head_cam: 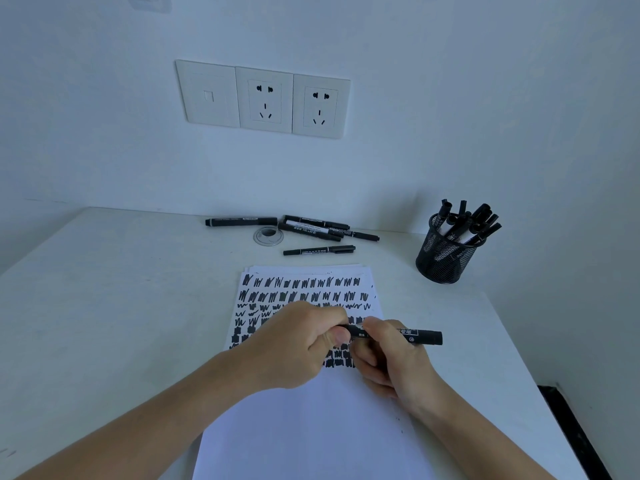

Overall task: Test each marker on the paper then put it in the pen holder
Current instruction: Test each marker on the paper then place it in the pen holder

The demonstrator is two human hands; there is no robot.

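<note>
Both hands grip one marker [394,334] lying left-right over the paper [311,410]: left hand [294,344] pinching its cap end, right hand [391,355] wrapping the barrel

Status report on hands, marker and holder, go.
Both hands grip one marker level above the paper. Holder part full, far right. Loose markers wait at back. Nothing in the way.

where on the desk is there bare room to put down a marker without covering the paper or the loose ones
Bare desk lies left of the paper, and between the paper and the pen holder. It is crowded at the back, where the loose markers lie, and mid-paper, where both hands, left hand and right hand, grip a marker.
</note>
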